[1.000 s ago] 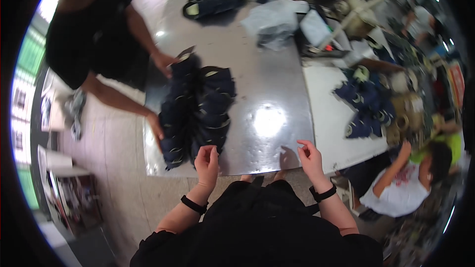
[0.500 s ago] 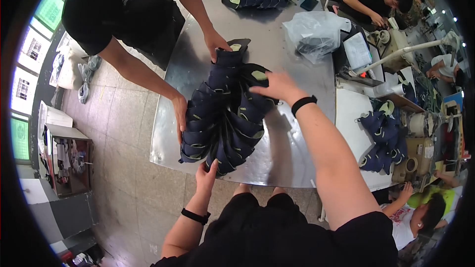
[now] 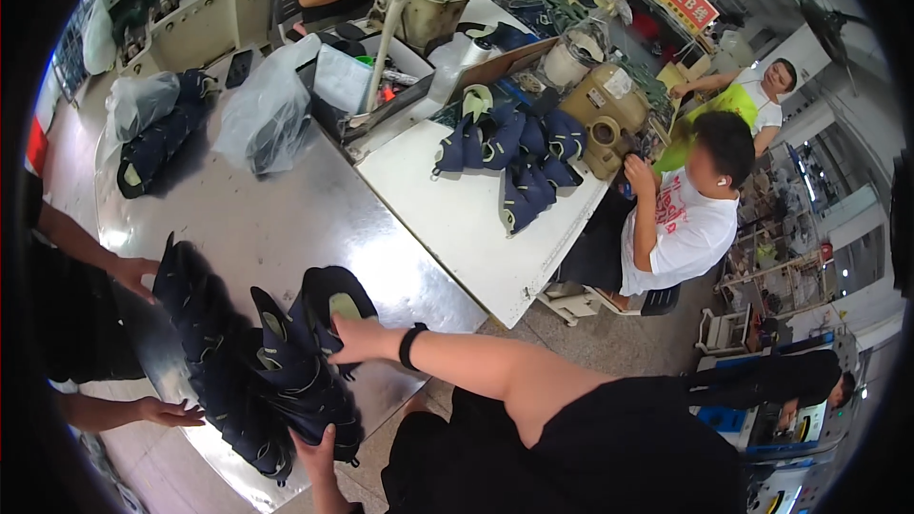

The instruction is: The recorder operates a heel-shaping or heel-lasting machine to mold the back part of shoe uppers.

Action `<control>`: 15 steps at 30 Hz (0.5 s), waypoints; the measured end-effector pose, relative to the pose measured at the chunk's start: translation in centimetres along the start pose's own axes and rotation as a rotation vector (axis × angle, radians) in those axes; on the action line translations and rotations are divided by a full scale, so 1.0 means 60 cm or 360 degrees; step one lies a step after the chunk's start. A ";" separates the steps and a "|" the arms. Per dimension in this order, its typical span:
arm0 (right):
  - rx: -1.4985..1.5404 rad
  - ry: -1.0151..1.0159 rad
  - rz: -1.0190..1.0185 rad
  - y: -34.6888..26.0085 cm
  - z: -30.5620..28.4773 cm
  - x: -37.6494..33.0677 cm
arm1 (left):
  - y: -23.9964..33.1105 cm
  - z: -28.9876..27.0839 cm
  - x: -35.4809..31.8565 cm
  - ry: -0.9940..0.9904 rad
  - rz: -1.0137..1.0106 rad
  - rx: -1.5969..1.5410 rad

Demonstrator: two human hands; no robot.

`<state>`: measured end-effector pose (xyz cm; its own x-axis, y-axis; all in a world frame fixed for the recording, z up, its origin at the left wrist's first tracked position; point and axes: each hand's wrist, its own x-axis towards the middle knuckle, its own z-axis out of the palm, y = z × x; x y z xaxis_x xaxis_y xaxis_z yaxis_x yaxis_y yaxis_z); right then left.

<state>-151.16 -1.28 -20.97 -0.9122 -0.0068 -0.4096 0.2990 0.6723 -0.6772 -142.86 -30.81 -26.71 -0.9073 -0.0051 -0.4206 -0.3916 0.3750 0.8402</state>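
Two rows of navy shoe uppers, nested one inside another, lie side by side on a metal table. My right hand grips the far end of the right row, at an upper with a pale green lining. At the near end of that row, my left hand holds on with its thumb up; its other fingers are partly hidden. Beside the left row are a co-worker's two hands, one hand near its far end, the other hand palm up with fingers spread.
Another row of uppers, a clear plastic bag and a phone lie farther back on the metal table. A white table adjoins on the right, carrying loose uppers. A person in a white shirt sits beyond it.
My view has swung to the right. My right hand has gone from spread fingers to a grip on the row's end. The co-worker's hands have come off the uppers.
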 end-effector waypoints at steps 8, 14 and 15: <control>-0.0481 0.0446 -0.0166 0.001 -0.105 0.056 | 0.115 0.013 0.061 -0.0454 0.0075 0.0062; -0.0010 0.0774 0.0213 0.038 -0.209 0.118 | 0.114 0.010 0.076 -0.0462 0.0204 0.0086; -0.0063 0.0830 0.0200 0.043 -0.216 0.129 | 0.114 0.000 0.073 -0.0446 0.0120 0.0112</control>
<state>-161.10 10.02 -17.96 -0.8910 0.4374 -0.1215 0.4135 0.6717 -0.6147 -149.52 -28.25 -22.83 -0.8518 0.2773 -0.4444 -0.3044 0.4283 0.8508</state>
